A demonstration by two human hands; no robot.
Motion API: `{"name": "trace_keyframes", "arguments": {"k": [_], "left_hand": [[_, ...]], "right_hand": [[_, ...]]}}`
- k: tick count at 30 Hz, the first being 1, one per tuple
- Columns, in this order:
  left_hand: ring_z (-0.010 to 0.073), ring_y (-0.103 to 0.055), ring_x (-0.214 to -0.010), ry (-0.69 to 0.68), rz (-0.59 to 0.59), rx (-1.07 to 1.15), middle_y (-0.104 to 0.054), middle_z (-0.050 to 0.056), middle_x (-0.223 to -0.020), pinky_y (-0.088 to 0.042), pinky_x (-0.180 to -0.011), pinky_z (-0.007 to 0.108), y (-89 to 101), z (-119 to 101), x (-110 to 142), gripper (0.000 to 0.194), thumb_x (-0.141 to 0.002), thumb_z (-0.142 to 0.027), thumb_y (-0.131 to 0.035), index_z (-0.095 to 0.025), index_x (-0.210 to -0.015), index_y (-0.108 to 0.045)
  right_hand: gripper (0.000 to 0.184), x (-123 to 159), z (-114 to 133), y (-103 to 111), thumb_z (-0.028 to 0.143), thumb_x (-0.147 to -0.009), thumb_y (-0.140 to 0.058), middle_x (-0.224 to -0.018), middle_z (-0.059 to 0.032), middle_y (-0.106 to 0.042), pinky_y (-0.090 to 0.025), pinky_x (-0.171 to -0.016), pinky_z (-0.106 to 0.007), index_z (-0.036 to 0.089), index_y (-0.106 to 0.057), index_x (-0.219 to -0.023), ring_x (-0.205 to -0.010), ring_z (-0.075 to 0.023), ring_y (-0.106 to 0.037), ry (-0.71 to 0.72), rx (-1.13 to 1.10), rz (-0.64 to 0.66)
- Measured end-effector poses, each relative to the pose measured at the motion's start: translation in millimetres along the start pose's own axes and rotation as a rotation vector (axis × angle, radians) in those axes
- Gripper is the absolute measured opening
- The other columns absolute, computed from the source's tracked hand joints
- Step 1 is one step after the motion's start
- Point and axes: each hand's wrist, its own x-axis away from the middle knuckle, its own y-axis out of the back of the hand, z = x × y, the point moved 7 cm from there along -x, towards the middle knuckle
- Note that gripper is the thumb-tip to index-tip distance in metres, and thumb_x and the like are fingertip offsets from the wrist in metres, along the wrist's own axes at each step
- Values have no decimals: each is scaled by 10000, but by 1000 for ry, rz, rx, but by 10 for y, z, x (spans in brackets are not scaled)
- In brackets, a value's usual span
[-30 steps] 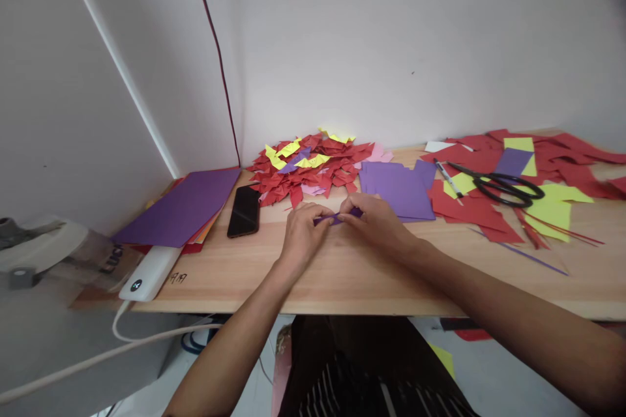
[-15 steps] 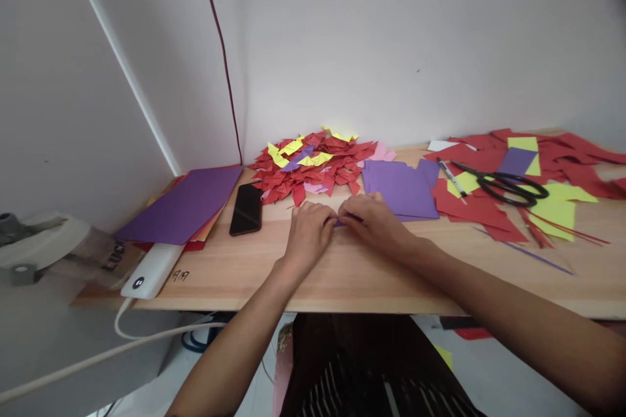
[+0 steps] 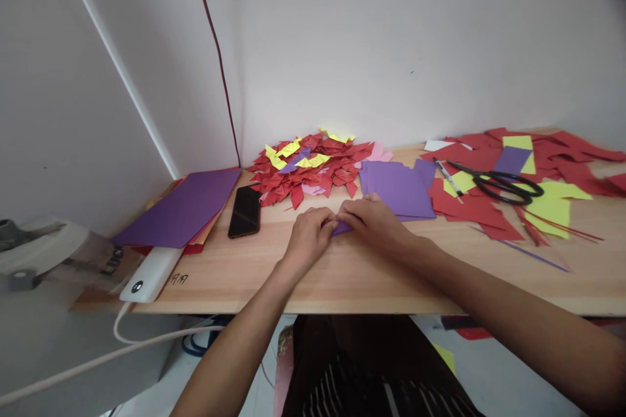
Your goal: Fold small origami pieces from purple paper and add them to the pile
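Observation:
A small piece of purple paper point(image 3: 342, 228) shows between my hands, low over the wooden table point(image 3: 235, 287); most of it is hidden by fingers. My left hand point(image 3: 312, 233) pinches its left side, thumb against the fingers. On the other side my right hand point(image 3: 370, 218) grips it, fingertips meeting those of the left. Just behind the right hand lies a stack of purple paper squares point(image 3: 398, 187). Beyond the left hand rises a heap of folded paper pieces point(image 3: 313, 166), mostly red, with some yellow, purple and pink.
A black phone point(image 3: 244, 211) lies left of my hands. Farther left, purple sheets point(image 3: 183, 205) rest over a white power bank point(image 3: 151, 277) with a cable. To the right are black scissors point(image 3: 508, 186), a pen point(image 3: 448, 177), red paper scraps point(image 3: 476, 214) and yellow paper point(image 3: 550, 212).
The purple paper showed as a narrow strip between both thumbs; now my hands have closed over it, fingertips together, and a bit shows below them. The camera view shifted slightly and returned.

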Motion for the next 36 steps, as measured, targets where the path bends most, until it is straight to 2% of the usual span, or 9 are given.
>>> {"name": "trace_keyframes", "arguments": {"k": [3,5,7,11,13,17,21,27,36], "left_hand": [[127,-520,-631,129,-103,265,-608,-7,-677,-375,-617,242,84,95,-33,122,-820,-220,-572,-166,-716,-605],[116,-515,-625,158,-178,395,-603,-6,-682,-379,-610,229,136,136,-45,140,-816,-264,-585,-157,-726,-597],[114,-521,-648,145,-230,472,-605,1,-705,-391,-626,223,163,146,-49,159,-816,-296,-594,-153,-748,-599],[122,-544,-705,102,-249,530,-612,17,-756,-420,-668,228,127,93,-36,183,-838,-323,-590,-150,-782,-612],[125,-548,-709,86,-233,535,-617,19,-759,-425,-662,229,94,42,-29,176,-841,-314,-592,-151,-782,-619],[118,-535,-663,112,-221,490,-628,16,-727,-413,-624,225,66,-7,-17,153,-826,-278,-606,-147,-750,-631],[118,-536,-657,139,-235,464,-633,17,-722,-413,-622,227,69,10,0,168,-830,-291,-605,-144,-753,-637],[116,-526,-644,165,-254,513,-605,8,-691,-408,-613,225,59,24,12,185,-824,-310,-603,-144,-743,-613],[113,-511,-645,161,-296,424,-580,-4,-691,-405,-618,222,69,2,11,181,-840,-306,-577,-162,-730,-586]], "right_hand": [[196,-7,-108,262,349,-930,-474,-795,-32,-648,-360,-781,-326,203,-577,-847,-736,-173,-550,-115,-164,-234],[249,19,-193,360,421,-913,-497,-899,-48,-645,-399,-750,-303,197,-557,-1005,-803,-178,-571,-198,-348,-373],[322,20,-226,287,490,-895,-502,-829,-32,-618,-411,-671,-283,184,-552,-982,-741,-167,-555,-263,-472,-343],[367,-6,-76,-105,524,-825,-589,-750,-14,-611,-382,-578,-259,164,-618,-886,-664,-153,-534,-279,-590,9],[383,-3,-11,-184,534,-821,-587,-733,-18,-612,-372,-562,-254,155,-641,-839,-655,-150,-535,-269,-658,51],[435,0,9,-149,562,-847,-531,-624,9,-531,-339,-521,-247,158,-630,-719,-580,-119,-465,-257,-699,-12],[435,23,-13,-90,543,-841,-544,-547,40,-402,-267,-470,-241,181,-518,-600,-519,-96,-362,-288,-642,-67],[348,40,-25,-35,497,-826,-562,-601,23,-489,-328,-487,-247,191,-512,-668,-551,-113,-422,-307,-656,-151],[350,72,-59,48,451,-837,-562,-607,50,-387,-331,-525,-257,223,-377,-645,-564,-111,-372,-314,-723,-262]]}}
